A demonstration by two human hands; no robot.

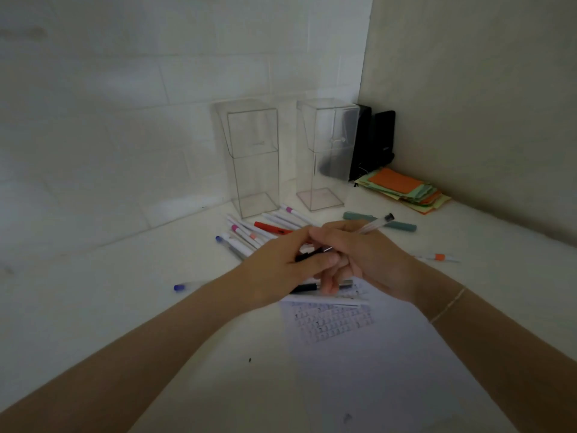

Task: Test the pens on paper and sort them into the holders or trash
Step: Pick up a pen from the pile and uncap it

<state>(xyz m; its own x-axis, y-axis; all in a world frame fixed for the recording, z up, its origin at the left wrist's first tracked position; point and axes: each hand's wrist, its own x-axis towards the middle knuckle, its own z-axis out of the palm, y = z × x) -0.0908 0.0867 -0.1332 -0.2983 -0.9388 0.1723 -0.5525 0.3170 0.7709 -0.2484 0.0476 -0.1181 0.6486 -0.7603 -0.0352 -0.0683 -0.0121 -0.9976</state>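
Observation:
My right hand grips a clear pen with a black end that points up and to the right. My left hand meets it and pinches a small black piece, apparently the pen's cap, at the pen's lower end. Both hands hover above a white sheet of paper marked with rows of small scribbles. Behind the hands lies a pile of loose pens, white ones with coloured ends and a red one. Two tall clear holders stand at the back, nothing visible in them.
A grey-green pen lies right of the pile, an orange-banded pen farther right, a blue-capped pen at the left. A black pen lies under my hands. Coloured paper notes and black objects fill the back corner.

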